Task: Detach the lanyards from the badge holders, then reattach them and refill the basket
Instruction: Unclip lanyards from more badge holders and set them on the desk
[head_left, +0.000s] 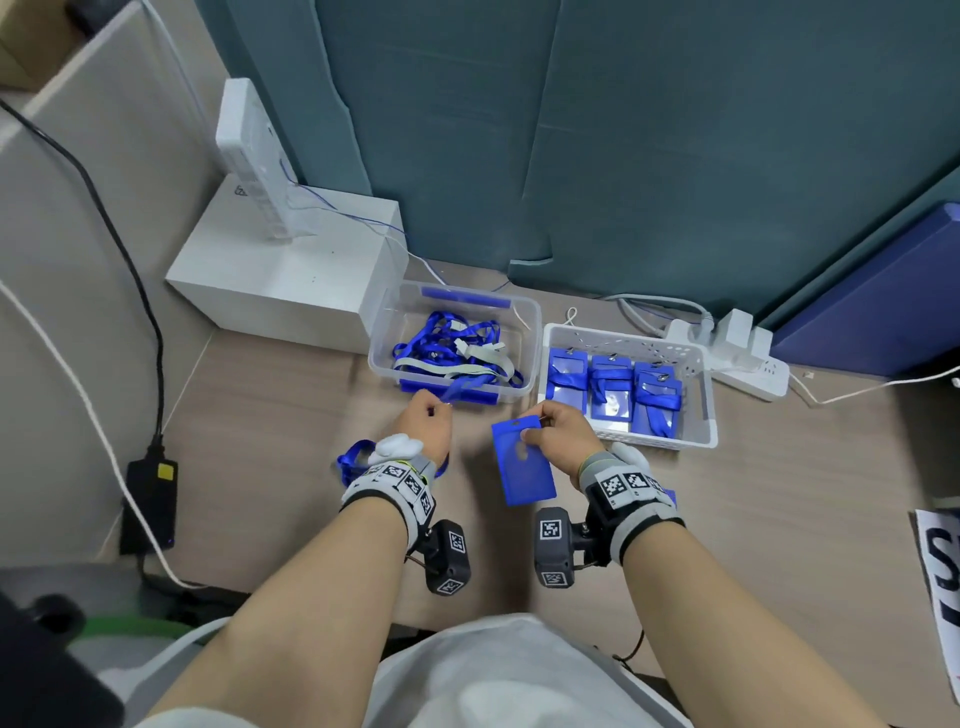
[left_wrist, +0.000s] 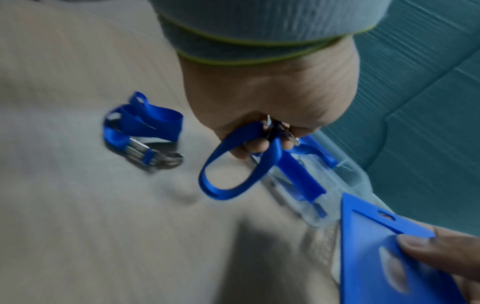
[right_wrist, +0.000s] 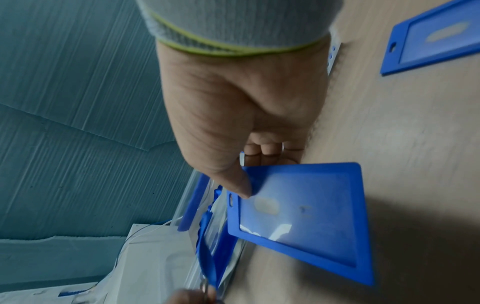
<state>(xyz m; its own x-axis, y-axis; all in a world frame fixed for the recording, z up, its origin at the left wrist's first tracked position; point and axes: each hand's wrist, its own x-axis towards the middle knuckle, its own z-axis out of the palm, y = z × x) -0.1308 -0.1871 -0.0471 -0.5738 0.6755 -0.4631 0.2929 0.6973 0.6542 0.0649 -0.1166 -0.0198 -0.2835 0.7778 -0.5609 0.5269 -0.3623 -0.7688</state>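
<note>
Holding a blue lanyard (left_wrist: 228, 174) by its metal clip, my left hand (head_left: 428, 423) had its fingers curled round the strap, just in front of the clear bin (head_left: 384, 358) of lanyards. To its right, my right hand (head_left: 558, 434) pinched a blue badge holder (head_left: 524, 465) above the worktop (head_left: 270, 447), with the white basket (head_left: 709, 415) of holders just beyond.

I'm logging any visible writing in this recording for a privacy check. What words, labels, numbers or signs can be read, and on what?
"S": large dark letter on the white sheet at the table's right edge, cut off; the rest is unreadable.
Small logo mark on the white box: too small to read.
Square coded markers on the wrist bands: patterns, no text.
The held badge holder: no text.
</note>
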